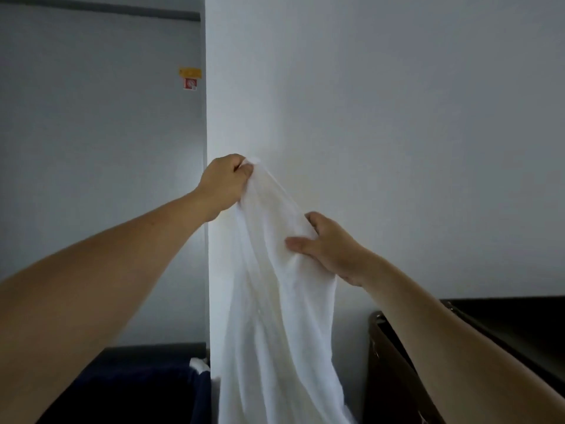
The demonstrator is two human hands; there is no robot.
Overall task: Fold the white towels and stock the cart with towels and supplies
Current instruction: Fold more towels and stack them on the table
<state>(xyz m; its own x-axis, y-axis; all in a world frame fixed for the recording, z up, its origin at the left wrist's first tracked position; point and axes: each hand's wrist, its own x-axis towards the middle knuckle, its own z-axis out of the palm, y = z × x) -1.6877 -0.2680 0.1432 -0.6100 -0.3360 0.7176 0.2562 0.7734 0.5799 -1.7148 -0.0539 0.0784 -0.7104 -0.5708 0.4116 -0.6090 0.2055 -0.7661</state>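
Note:
A white towel (275, 316) hangs in long loose folds in front of a white wall, its lower end running out of the bottom of the frame. My left hand (224, 183) grips its top corner, held high at arm's length. Lower and to the right, my right hand (328, 246) pinches the towel's right edge, thumb in front of the cloth and fingers behind it.
A white wall corner (208, 117) stands just behind the towel. A dark blue bin or bag (137, 390) sits at lower left with a bit of white cloth on its rim. A dark cart or counter (501, 328) with a brown edge is at lower right.

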